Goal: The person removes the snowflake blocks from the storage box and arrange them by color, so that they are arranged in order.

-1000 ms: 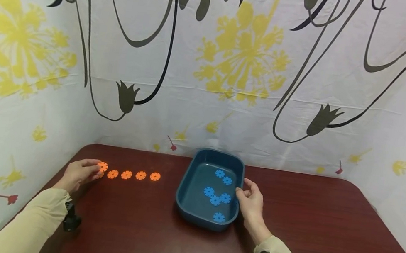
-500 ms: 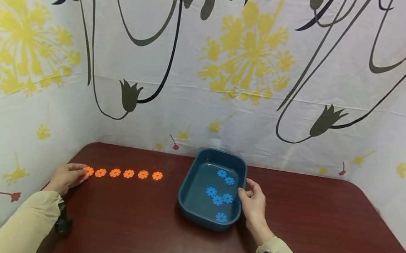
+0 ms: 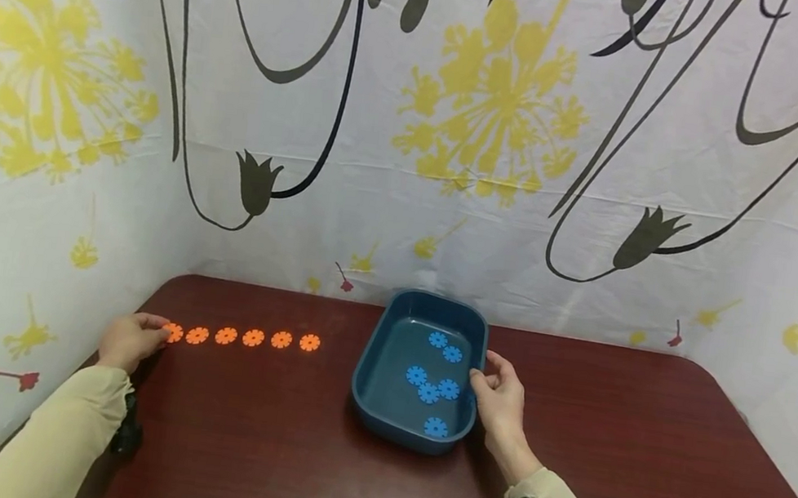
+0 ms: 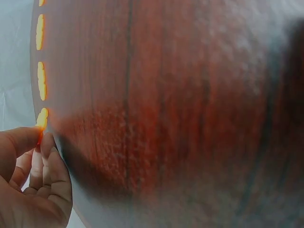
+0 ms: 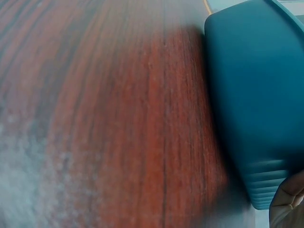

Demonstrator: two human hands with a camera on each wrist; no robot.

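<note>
My left hand (image 3: 131, 340) is at the table's left side, thumb and fingertips pinching the leftmost orange flower-shaped disc (image 3: 173, 333). In the left wrist view the thumb and a finger cover the near edge of this disc (image 4: 42, 118). From it a row of several like orange discs (image 3: 253, 338) runs to the right, lying flat and spaced apart. A dark blue rectangular tub (image 3: 377, 378) stands slightly turned in the middle. Several blue flower-shaped discs (image 3: 435, 427) lie inside it. My right hand (image 3: 502, 400) grips the tub's right rim, with the thumb on top and fingers outside.
The dark red wooden table (image 3: 258, 447) has rounded far corners. A white patterned cloth (image 3: 353, 129) hangs behind it and along both sides. The tub's far end is close to the table's back edge.
My left hand has moved left and down, bringing the orange disc from above a neighbouring disc to the row's left end. Over the last half second it barely moves. The right hand keeps its hold.
</note>
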